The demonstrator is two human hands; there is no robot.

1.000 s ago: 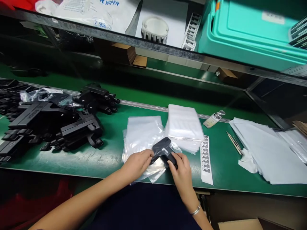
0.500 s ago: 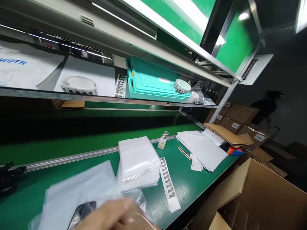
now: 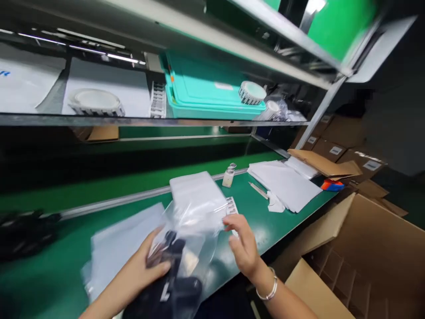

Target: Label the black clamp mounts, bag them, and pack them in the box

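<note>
My left hand [image 3: 154,261] grips a clear plastic bag [image 3: 207,248] from its left side, thumb on top. Inside the bag shows a black item [image 3: 187,288] with rounded parts and a small white mark; its kind is not clear. My right hand [image 3: 244,243], with a bracelet at the wrist, hovers at the bag's right edge with its fingers curved and apart. Behind the bag lies a stack of clear plastic bags [image 3: 195,190]. A strip of labels [image 3: 231,204] is partly hidden by my right hand. Flat translucent sheets [image 3: 116,243] lie left of my left hand.
An open cardboard box [image 3: 375,239] stands at the right, below the green bench [image 3: 262,221]. White sheets [image 3: 285,186], tweezers [image 3: 258,190] and a small bottle [image 3: 229,175] lie farther back. Above, a shelf holds a teal box [image 3: 206,88] and label rolls [image 3: 96,103]. A blurred black object [image 3: 26,235] sits left.
Both hands are now in view with the bagged black item between them; before, only a blurred hand showed at the lower edge. The camera view has shifted.
</note>
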